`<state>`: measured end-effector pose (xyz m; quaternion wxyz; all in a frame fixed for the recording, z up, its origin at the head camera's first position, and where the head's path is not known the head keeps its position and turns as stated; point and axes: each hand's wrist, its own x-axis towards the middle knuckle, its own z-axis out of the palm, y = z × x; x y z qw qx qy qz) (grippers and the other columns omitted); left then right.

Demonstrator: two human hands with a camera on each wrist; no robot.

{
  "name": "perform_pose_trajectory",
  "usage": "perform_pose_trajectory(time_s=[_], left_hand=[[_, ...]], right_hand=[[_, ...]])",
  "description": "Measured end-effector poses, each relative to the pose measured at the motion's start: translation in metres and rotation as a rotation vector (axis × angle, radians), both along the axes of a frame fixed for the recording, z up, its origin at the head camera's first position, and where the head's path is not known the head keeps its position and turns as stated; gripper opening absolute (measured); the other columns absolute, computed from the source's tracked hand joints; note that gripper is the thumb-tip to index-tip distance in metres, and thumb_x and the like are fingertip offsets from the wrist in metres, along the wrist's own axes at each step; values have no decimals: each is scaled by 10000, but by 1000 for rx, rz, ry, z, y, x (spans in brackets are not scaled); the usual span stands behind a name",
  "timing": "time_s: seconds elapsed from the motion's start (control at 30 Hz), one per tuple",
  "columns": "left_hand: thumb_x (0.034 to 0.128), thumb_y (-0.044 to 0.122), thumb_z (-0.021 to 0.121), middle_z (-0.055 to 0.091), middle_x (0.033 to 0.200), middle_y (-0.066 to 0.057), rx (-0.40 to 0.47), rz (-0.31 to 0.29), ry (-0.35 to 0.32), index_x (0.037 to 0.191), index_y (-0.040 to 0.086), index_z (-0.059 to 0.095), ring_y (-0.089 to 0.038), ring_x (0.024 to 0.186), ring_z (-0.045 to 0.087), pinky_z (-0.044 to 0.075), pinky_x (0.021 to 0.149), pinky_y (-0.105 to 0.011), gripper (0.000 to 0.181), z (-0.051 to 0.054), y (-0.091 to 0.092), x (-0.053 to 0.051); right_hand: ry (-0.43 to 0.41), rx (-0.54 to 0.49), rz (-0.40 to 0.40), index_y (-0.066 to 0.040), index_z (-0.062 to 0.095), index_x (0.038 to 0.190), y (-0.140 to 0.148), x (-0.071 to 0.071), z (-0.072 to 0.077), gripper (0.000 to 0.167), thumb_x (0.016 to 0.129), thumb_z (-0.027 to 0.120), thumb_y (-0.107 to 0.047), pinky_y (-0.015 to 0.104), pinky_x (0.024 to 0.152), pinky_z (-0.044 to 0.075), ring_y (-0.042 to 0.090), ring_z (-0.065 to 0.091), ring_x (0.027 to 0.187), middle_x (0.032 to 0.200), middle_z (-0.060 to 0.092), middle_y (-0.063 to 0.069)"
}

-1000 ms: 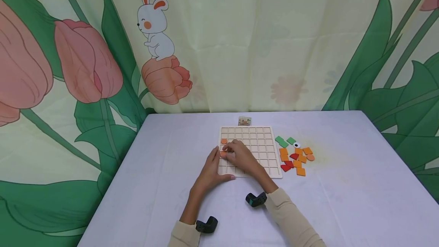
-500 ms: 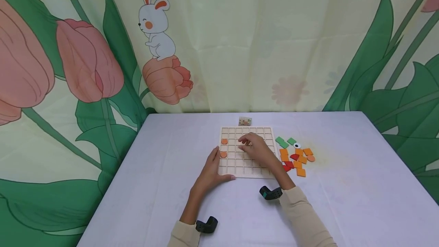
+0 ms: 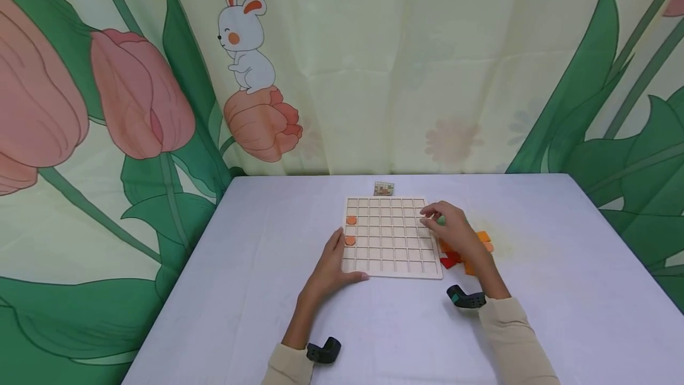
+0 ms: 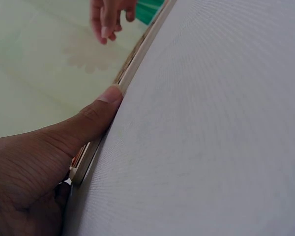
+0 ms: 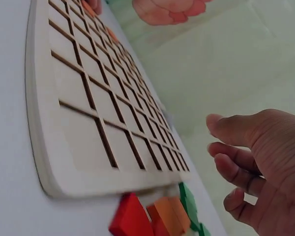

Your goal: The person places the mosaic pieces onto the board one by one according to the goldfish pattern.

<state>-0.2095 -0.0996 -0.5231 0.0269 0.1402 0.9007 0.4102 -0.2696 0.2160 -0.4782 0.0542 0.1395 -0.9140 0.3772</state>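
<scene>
A pale wooden grid board (image 3: 387, 248) lies on the table, with two orange round pieces (image 3: 351, 220) in its left column. The left hand (image 3: 327, 272) holds the board's lower left corner, fingers along the left side and thumb at the front edge; in the left wrist view the thumb (image 4: 83, 123) presses that edge. Over the board's right edge hovers the right hand (image 3: 454, 230), fingers loosely bent and apart, nothing between them in the right wrist view (image 5: 258, 167). Below it are green (image 5: 189, 204), orange (image 5: 168, 216) and red pieces (image 5: 130, 216), partly hidden by the hand in the head view.
A small patterned card (image 3: 383, 188) lies behind the board. The white-covered table (image 3: 267, 242) extends around it, with a printed curtain (image 3: 363, 76) beyond. Each wrist wears a black device, one on the left (image 3: 323, 350) and one on the right (image 3: 466, 297).
My right hand has moved from the orange round pieces across the board to its right edge, over the loose pieces. My left hand keeps its place at the board's corner.
</scene>
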Motion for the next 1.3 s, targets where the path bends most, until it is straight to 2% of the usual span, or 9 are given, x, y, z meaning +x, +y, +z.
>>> perform_pose_trajectory(time_s=[0.13,0.33,0.5,0.63,0.77,0.93,1.3], left_hand=[[659,512,870,134,1619,-83,-2,-3,6,1568,64,142,-243,1471,151,275,1147,-432,1248,1,1,1],[657,509,872,123,1622,-87,-9,14,-5,1569,66,136,-243,1476,137,269,1151,-424,1252,2,2,1],[653,516,872,109,1625,-105,-20,32,-22,1567,59,122,-251,1482,116,253,1157,-417,1268,2,2,1],[650,505,878,110,1625,-99,-13,27,-29,1568,64,122,-246,1482,115,255,1157,-418,1269,2,2,2],[661,488,877,107,1626,-81,-14,17,-25,1567,51,103,-230,1481,119,260,1156,-411,1269,3,3,0],[668,456,885,104,1626,-74,-21,16,-28,1564,44,91,-227,1480,119,262,1156,-406,1266,3,3,0],[663,480,880,116,1623,-88,-19,15,-24,1568,56,119,-244,1479,124,262,1154,-425,1256,2,2,1]], right_hand=[[-74,24,-64,-36,633,1171,29,5,0,285,936,673,-193,296,723,535,274,539,949,1067,618,134],[-159,33,-114,-9,619,1155,66,17,2,297,933,668,-201,254,655,547,300,538,921,1052,617,172],[-186,62,-107,-14,633,1121,93,27,-2,324,929,681,-271,231,640,519,278,522,900,991,610,133],[-215,87,-107,-20,634,1103,109,34,-4,348,917,695,-308,241,696,501,266,518,906,966,615,99],[-258,100,-107,-22,627,1084,118,39,-5,376,896,716,-335,254,723,490,258,521,900,942,618,79],[-290,111,-88,-13,623,1060,123,41,-7,403,862,755,-338,210,672,474,240,507,862,902,594,61],[-263,128,-85,25,605,1079,122,37,-11,407,860,764,-279,191,657,471,234,503,839,905,575,72]])
